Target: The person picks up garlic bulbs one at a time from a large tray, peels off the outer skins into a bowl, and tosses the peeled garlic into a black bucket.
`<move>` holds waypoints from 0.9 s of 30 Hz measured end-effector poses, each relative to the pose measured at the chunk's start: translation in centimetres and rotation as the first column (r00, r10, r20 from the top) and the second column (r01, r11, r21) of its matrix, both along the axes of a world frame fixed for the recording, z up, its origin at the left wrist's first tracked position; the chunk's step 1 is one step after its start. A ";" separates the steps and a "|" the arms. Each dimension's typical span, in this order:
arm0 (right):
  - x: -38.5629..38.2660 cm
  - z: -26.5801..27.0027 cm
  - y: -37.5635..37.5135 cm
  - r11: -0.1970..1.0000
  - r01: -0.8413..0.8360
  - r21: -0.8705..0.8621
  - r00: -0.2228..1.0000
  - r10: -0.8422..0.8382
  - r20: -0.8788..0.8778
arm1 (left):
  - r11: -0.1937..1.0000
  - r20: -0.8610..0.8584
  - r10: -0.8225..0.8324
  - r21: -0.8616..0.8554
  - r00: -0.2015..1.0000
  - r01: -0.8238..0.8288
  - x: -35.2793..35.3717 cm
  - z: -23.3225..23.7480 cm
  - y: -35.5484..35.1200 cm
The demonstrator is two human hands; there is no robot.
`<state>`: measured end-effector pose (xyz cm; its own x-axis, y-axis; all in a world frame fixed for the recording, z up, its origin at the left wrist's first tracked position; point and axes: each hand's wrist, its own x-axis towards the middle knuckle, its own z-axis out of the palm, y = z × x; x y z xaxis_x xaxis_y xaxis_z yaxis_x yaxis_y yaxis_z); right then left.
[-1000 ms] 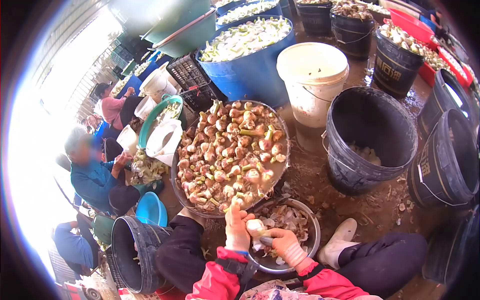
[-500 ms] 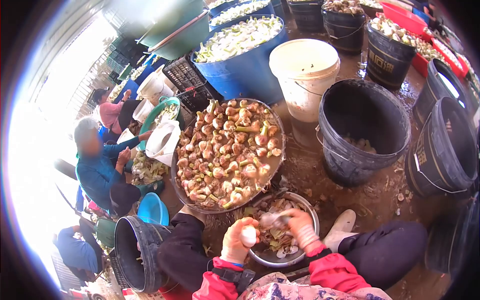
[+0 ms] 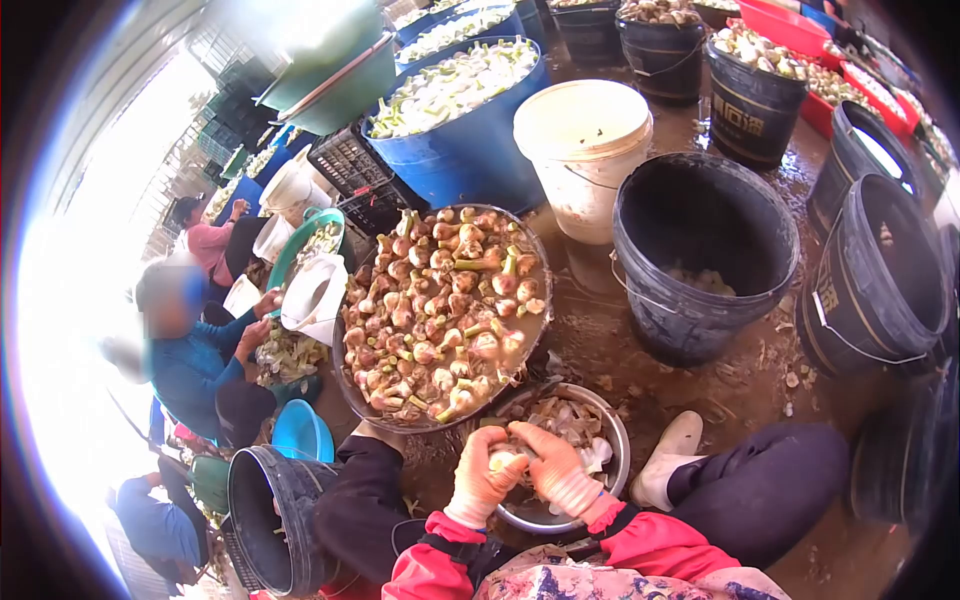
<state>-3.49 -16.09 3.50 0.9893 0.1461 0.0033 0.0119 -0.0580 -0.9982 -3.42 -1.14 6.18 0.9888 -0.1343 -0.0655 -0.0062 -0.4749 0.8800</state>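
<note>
My left hand (image 3: pixel 482 478) is closed around a pale garlic bulb (image 3: pixel 503 461), which shows between the fingers. Against it, my right hand (image 3: pixel 553 470) has its fingers bent onto the same garlic bulb; whether a tool is in that hand is hidden. Both hands are over the near side of a metal basin (image 3: pixel 622 462) that holds papery garlic skins (image 3: pixel 572 420) and some whitish pieces. Just beyond stands a wide round tub (image 3: pixel 345 385) full of unpeeled garlic bulbs (image 3: pixel 440 310) with stem stubs, partly in brownish water.
A black bucket (image 3: pixel 640 290) with a few pale pieces inside stands right of the tub, a white bucket (image 3: pixel 585 190) behind it. Another black bucket (image 3: pixel 300 490) and a blue basin (image 3: pixel 303 435) are at left. A co-worker (image 3: pixel 195 350) sits left. The floor (image 3: pixel 700 395) is wet.
My hands were apart, the left with a white bulb and the right blurred over the skins. Now they have come together at one garlic bulb. The view has shifted slightly.
</note>
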 end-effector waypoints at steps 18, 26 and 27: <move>0.7 -1.2 -0.2 0.999 0.029 0.023 0.999 -0.028 -0.028 | 0.652 -0.443 0.292 -0.556 0.848 -0.515 0.6 -0.6 1.1; 0.3 -1.1 1.0 0.976 0.067 -0.209 0.998 -0.063 0.026 | 0.882 -0.152 0.369 -0.254 0.917 -0.397 0.1 -2.8 -0.4; 0.3 -1.2 0.9 0.975 0.067 -0.210 0.998 -0.063 0.025 | 0.881 -0.153 0.370 -0.254 0.916 -0.398 0.1 -2.6 -0.3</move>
<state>-3.19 -15.16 2.29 0.9967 0.0813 -0.0025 0.0195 -0.2684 -0.9631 -3.32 -1.44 3.58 0.9569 0.2281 -0.1800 0.2196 -0.1619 0.9621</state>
